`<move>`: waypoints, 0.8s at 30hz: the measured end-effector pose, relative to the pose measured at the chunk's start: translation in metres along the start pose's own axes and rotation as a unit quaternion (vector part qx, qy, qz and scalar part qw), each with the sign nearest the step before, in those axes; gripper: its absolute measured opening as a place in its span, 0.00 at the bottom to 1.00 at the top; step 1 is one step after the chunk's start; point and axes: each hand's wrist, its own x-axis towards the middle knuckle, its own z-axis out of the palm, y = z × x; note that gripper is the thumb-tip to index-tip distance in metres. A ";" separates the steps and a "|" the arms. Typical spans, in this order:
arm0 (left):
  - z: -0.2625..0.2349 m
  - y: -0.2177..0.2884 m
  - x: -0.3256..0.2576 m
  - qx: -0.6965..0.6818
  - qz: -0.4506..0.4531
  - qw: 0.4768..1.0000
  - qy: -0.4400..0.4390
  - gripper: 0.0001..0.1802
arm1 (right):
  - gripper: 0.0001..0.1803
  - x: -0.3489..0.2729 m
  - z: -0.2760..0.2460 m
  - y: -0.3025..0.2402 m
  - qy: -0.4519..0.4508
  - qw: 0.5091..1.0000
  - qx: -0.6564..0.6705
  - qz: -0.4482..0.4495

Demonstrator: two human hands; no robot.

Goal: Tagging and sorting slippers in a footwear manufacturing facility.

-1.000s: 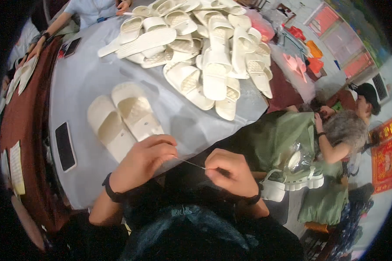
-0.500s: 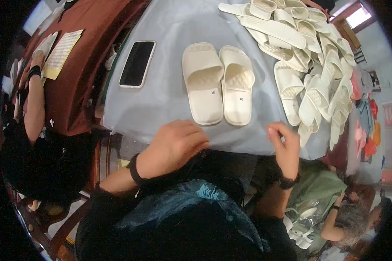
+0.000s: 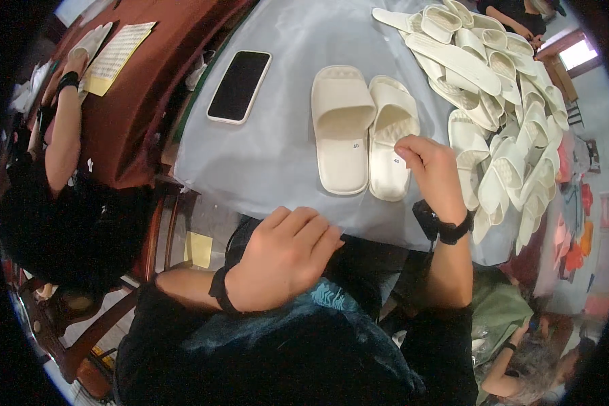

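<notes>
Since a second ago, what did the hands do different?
The right hand let go of the thin thread and reached up to the right slipper of the cream pair. The left hand dropped back near the table edge, fingers curled. Pair, phone and slipper pile stayed put.

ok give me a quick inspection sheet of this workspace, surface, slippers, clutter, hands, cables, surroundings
surface: pale grey sheet covering the table, bare between the things on it
job's things: pair of cream slippers side by side, toes away from the person
clutter: heap of cream slippers at the right; dark phone lying flat, screen off
grippers: right hand at the right slipper's heel end, fingers touching it; left hand curled at the table's near edge, whether it holds anything cannot be told
cables: nothing seen
surroundings: dark red table at left with a yellow printed sheet; other people seated left and lower right
</notes>
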 end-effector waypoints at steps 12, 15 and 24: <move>0.056 -0.035 0.035 0.028 -0.022 0.999 -0.007 0.05 | 0.10 0.035 0.020 0.020 -0.031 0.983 -0.183 -0.011; 0.065 -0.039 0.055 0.038 -0.039 0.999 -0.002 0.04 | 0.15 0.032 0.018 0.013 -0.017 0.986 -0.163 -0.025; 0.079 -0.047 0.087 0.055 -0.096 0.993 0.045 0.09 | 0.20 -0.006 0.017 0.002 -0.061 0.991 -0.040 -0.112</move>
